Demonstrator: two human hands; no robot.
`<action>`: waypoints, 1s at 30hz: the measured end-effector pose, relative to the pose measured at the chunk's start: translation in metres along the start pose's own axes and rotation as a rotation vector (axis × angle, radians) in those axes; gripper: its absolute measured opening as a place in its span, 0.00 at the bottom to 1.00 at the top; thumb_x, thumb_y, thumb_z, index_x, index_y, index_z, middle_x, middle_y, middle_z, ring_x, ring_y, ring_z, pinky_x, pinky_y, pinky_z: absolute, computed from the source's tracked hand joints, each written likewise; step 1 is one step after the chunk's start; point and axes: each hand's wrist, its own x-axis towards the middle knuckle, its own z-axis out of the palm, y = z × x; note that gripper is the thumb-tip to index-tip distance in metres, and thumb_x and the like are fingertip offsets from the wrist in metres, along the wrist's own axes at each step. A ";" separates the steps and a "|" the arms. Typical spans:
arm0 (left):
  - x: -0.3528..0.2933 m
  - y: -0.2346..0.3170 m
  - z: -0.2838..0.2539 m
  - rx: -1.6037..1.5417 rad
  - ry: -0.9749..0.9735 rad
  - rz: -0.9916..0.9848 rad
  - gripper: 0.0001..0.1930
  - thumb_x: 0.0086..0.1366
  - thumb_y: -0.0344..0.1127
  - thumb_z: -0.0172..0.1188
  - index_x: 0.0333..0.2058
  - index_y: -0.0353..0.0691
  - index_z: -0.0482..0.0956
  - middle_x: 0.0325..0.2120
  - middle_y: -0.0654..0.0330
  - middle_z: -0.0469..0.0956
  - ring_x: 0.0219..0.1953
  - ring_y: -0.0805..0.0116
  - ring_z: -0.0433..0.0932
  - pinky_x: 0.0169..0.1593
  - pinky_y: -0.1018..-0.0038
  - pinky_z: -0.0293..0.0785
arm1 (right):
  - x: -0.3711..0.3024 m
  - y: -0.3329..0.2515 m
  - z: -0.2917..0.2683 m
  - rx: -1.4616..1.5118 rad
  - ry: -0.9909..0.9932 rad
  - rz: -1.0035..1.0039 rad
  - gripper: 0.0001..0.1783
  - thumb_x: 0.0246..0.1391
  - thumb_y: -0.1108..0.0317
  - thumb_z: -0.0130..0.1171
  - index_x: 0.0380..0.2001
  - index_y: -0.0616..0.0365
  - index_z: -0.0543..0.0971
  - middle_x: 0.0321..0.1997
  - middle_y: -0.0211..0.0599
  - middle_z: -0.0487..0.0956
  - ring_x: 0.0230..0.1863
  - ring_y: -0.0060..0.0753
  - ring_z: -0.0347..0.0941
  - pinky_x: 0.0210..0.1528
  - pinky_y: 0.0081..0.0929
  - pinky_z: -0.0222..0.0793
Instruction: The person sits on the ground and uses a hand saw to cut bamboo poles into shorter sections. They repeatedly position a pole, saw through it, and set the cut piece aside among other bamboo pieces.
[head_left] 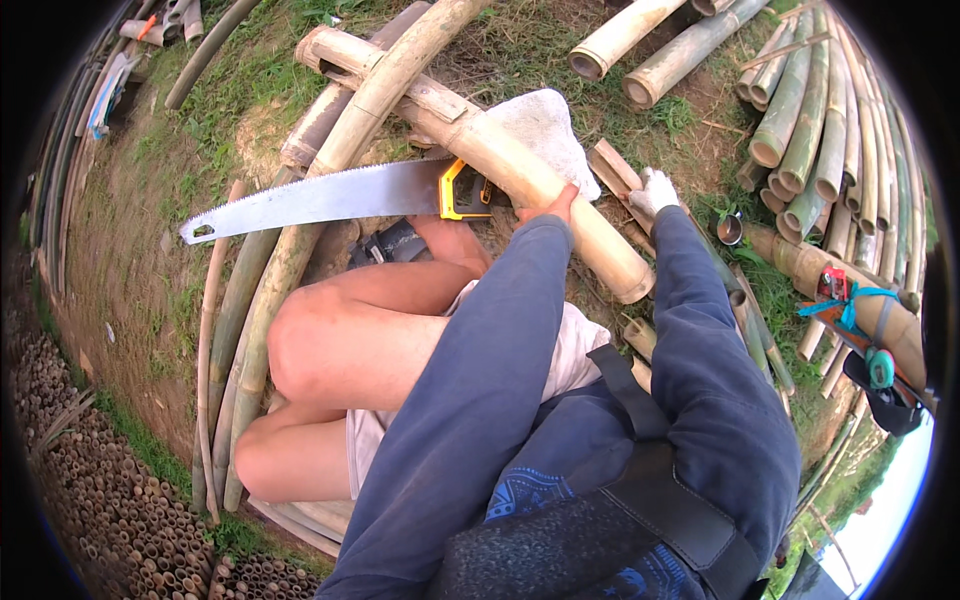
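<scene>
My left hand (550, 207), bare, closes over the near edge of a thick tan bamboo pole (500, 155), which runs slantwise and rests across another pole. My right hand (655, 191), in a white glove, is closed at the side of a split bamboo piece (615, 172) and seems to grip it; its fingertips are partly hidden. Left of the bare hand, a handsaw (320, 195) with a yellow and black handle lies with its long blade pointing left, teeth upward. The handle end sits against the thick pole. A pale stone (545, 130) lies behind the pole.
A long bamboo pole (385, 85) crosses under the thick one. Cut bamboo is stacked at the right (830, 130), with two short lengths (620, 40) at the back. Many small bamboo rings (110, 500) cover the lower left. A tool with blue ribbon (850, 305) lies far right.
</scene>
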 end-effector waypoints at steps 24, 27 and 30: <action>-0.025 0.012 -0.014 0.129 0.037 -0.041 0.73 0.33 0.77 0.74 0.72 0.33 0.59 0.69 0.41 0.66 0.70 0.45 0.68 0.72 0.52 0.63 | 0.053 -0.238 -0.062 -0.340 0.165 -0.488 0.40 0.71 0.30 0.35 0.74 0.41 0.68 0.76 0.46 0.65 0.77 0.54 0.59 0.76 0.53 0.55; -0.029 0.014 -0.017 0.120 0.019 -0.014 0.70 0.37 0.75 0.76 0.72 0.35 0.58 0.68 0.42 0.64 0.70 0.41 0.66 0.71 0.48 0.63 | 0.036 -0.197 -0.061 -0.292 0.081 -0.330 0.44 0.69 0.26 0.32 0.74 0.42 0.67 0.75 0.51 0.65 0.76 0.57 0.60 0.75 0.56 0.56; -0.034 0.016 -0.019 0.089 0.021 -0.017 0.71 0.36 0.76 0.75 0.71 0.33 0.58 0.68 0.41 0.65 0.70 0.42 0.67 0.72 0.51 0.62 | 0.031 -0.172 -0.056 -0.308 0.145 -0.346 0.45 0.67 0.24 0.34 0.71 0.44 0.70 0.72 0.56 0.68 0.74 0.64 0.62 0.73 0.55 0.59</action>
